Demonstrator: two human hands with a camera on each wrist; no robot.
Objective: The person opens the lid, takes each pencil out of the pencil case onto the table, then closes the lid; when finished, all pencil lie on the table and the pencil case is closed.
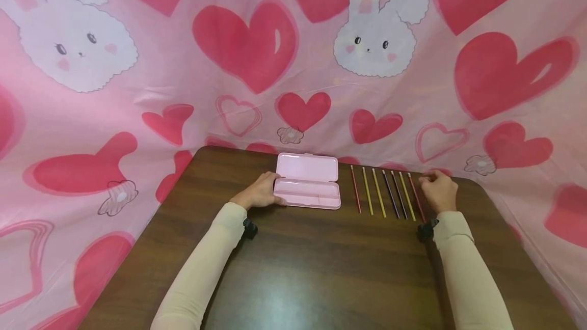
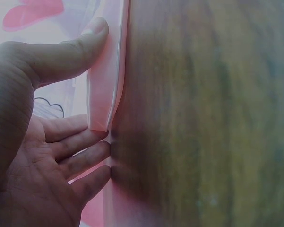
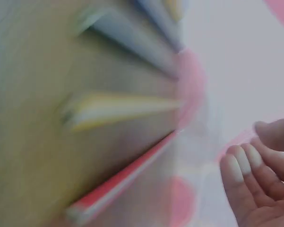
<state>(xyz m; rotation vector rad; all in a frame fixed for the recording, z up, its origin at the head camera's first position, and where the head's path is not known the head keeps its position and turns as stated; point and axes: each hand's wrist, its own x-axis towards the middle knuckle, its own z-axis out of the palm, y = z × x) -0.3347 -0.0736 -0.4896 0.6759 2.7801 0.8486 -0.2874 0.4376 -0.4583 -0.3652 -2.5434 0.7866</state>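
Note:
A pink pencil case lies with its lid raised at the back of the table; a divider shows inside. My left hand grips its left end. In the left wrist view the thumb presses the case's front side, and the fingers reach round its end. My right hand is just right of a row of pencils, nearest the red pencil at the right end. Its fingers are loosely bent in the right wrist view, apart from that pencil, with nothing seen between them and the thumb.
Left of that red pencil lie a yellow pencil, two dark pencils, two more yellow ones and another red pencil. The brown wooden table meets a pink heart-and-rabbit cloth behind.

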